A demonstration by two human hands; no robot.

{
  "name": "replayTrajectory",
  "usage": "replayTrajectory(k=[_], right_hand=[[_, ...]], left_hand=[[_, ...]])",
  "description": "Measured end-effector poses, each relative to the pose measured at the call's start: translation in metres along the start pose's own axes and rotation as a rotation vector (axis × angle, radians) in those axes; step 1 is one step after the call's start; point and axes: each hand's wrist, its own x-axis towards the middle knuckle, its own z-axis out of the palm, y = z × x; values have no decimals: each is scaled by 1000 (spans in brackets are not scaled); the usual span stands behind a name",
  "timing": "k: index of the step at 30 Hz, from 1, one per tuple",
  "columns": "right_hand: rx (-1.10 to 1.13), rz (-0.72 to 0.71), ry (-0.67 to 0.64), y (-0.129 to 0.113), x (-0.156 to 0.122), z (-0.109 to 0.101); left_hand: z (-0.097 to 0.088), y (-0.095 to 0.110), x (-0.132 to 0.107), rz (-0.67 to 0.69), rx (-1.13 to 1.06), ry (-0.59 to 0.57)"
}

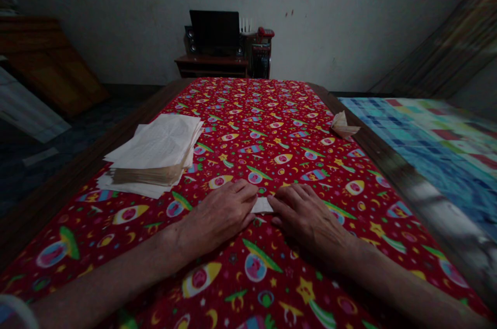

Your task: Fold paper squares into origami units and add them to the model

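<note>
A narrow folded strip of white paper (262,205) lies on the red patterned cloth (267,163), close to the middle of the view. My left hand (229,210) is closed on its left end, fingers curled and pressed down. On the other end, my right hand (306,215) presses with bent fingers, palm down. Only the strip's middle shows between the two hands; both ends are hidden under the fingers. Left of my left hand sits an uneven stack of paper sheets (159,140). Toward the right edge of the cloth stands a small folded paper piece (344,126).
The cloth covers a long table with dark wooden edges (373,147). A bed with a checked blue cover (419,147) adjoins on the right. Beyond the far end are a black monitor (215,32) on a small desk and a red telephone (266,33). A wooden cabinet (50,59) stands left.
</note>
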Motion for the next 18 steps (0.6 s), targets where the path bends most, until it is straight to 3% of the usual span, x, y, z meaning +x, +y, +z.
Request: replayTrajectory(k=[8,14,18], right_hand=[[132,-2,112,11,4,7],[370,79,106,28,19,15],[396,108,5,36,28,14]], left_hand=[[5,-12,2,61,37,61],[9,-24,13,-59,-183,95],[12,-26,20,-196,-268,112]])
